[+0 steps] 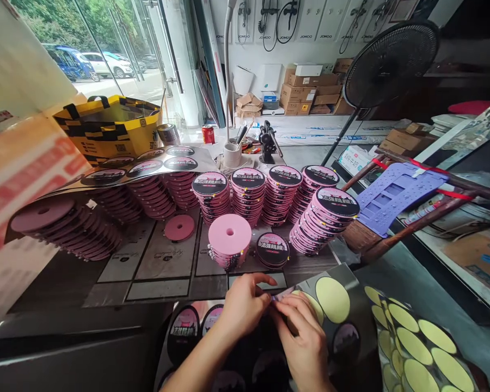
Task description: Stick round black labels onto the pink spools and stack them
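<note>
My left hand (240, 305) and my right hand (304, 337) meet low in the middle of the view, fingers pinched together over a glossy black sticker sheet (343, 332). Between the fingertips shows a small pale edge, probably a round sticker being peeled; I cannot make it out fully. The sheet has yellow-green circles where stickers are gone and a few black round labels left (183, 332). Just beyond my hands stands a short stack of pink discs (230, 239) with a bare top, and beside it a small stack topped by a black label (272, 249).
Several leaning stacks of labelled pink discs (322, 218) fill the table's back, with unlabelled ones (65, 228) at left. A lone pink disc (179, 227) lies flat. A yellow bag (110, 128), pen cup (232, 154), fan (387, 65) and purple plastic piece (396, 193) stand around.
</note>
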Motion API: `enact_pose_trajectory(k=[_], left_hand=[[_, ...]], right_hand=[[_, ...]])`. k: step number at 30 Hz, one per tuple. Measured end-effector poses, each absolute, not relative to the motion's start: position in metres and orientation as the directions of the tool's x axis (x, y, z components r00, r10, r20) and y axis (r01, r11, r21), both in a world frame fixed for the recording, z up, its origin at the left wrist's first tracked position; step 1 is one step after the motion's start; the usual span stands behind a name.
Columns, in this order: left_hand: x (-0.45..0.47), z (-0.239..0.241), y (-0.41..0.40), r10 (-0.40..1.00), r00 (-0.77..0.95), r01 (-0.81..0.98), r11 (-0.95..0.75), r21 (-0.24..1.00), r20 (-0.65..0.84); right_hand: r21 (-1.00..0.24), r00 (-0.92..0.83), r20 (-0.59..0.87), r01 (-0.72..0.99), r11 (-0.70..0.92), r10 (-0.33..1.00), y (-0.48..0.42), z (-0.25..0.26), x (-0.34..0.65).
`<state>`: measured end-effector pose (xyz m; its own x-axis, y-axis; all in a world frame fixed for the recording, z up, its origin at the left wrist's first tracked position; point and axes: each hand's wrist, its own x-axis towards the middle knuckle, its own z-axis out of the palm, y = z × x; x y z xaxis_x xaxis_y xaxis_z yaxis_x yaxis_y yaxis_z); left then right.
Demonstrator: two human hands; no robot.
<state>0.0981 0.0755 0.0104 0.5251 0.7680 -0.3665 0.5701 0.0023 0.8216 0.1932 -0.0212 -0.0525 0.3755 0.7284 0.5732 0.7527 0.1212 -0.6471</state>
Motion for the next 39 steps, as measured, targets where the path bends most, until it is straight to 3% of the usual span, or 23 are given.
enact_pose_trajectory(k=[11,18,28,39], left_hand=[[0.098,0.008,0.077,0.780,0.493,0.581,0.034,0.813,-0.386],[0.097,0.006,0.078,0.775,0.485,0.568,0.074,0.820,-0.406],[0.097,0.000,0.078,0.781,0.450,0.570,0.122,0.813,-0.433],[0.095,0.007,0.079,0.704,0.575,0.498,0.102,0.861,-0.417]], right_hand=[[-0.484,0.216,0.671,0.852,0.198,0.710,-0.026,-0.049,0.199],[-0.522,0.304,0.633,0.847,0.103,0.712,-0.027,-0.048,0.201],[-0.490,0.267,0.680,0.858,0.153,0.683,-0.030,-0.055,0.200],[-0.735,0.514,0.453,0.678,-0.021,0.728,-0.033,-0.064,0.190]])
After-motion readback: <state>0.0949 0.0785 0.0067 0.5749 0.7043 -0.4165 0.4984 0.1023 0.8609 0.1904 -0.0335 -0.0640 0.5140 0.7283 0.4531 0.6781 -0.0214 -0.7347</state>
